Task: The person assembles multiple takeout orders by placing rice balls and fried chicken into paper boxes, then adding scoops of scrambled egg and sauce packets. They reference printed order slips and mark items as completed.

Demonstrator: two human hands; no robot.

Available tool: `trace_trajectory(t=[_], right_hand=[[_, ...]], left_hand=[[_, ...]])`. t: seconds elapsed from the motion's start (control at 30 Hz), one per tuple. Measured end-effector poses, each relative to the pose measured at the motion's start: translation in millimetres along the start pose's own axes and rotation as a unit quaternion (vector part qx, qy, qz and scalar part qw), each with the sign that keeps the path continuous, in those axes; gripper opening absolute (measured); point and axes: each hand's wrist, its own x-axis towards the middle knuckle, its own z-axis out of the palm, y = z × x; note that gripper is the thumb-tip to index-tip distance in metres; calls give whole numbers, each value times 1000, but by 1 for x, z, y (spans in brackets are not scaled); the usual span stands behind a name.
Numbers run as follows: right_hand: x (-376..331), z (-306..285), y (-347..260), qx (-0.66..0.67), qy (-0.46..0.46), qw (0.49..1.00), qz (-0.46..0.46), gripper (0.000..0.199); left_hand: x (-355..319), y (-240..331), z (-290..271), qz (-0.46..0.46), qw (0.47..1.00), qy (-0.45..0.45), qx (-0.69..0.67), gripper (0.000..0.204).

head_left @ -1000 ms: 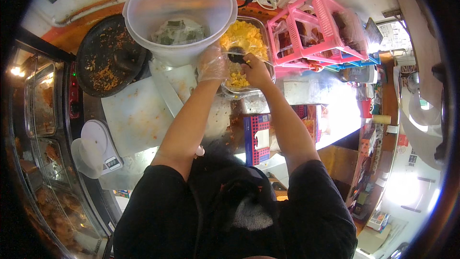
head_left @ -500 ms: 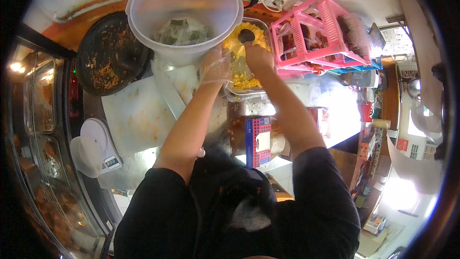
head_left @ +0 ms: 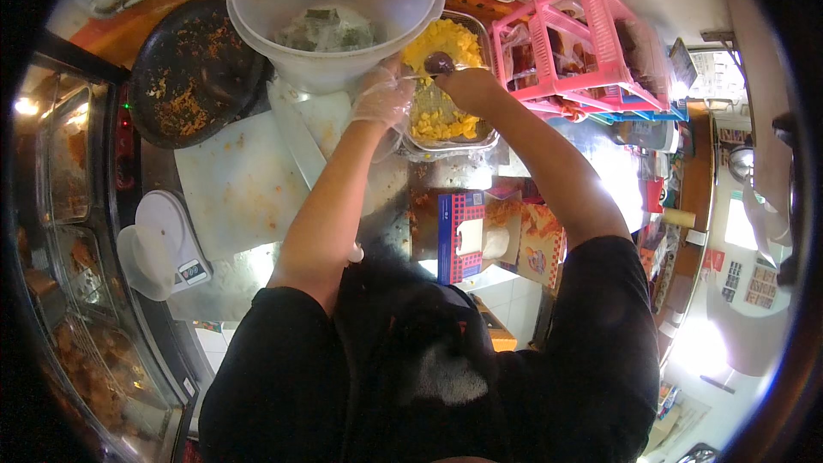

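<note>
You are scooping yellow food from a tray.
Your right hand [head_left: 467, 86] grips a scoop [head_left: 439, 62] over the half-emptied tray [head_left: 480, 133]; your gloved left hand [head_left: 381, 96] curls around a clear cup [head_left: 387, 139] whose fill cannot be seen.

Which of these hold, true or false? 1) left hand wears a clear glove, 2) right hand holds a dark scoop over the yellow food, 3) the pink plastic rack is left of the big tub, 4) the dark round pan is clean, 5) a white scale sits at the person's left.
1) True: the left hand wears a clear plastic glove.
2) True: the right hand holds a dark round scoop over the foil tray of yellow food.
3) False: the pink plastic rack stands right of the translucent plastic tub.
4) False: the dark round pan carries orange crumbs.
5) True: the white scale sits at the left.
</note>
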Motion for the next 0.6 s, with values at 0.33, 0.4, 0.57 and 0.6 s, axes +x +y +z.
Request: trace_trajectory(t=[0.33, 0.4, 0.57, 0.6], right_hand=[[-27, -2, -24, 77, -54, 992, -79, 26], [-44, 3, -27, 106, -73, 987, -94, 28], [-73, 24, -26, 225, 37, 968, -108, 25], [-76, 29, -25, 232, 55, 967, -95, 25]], left_hand=[[-41, -12, 12, 202, 962, 121, 138, 56], [-62, -12, 24, 166, 977, 105, 87, 58], [-85, -7, 48, 128, 989, 76, -26, 66], [-87, -6, 50, 160, 981, 110, 17, 68]])
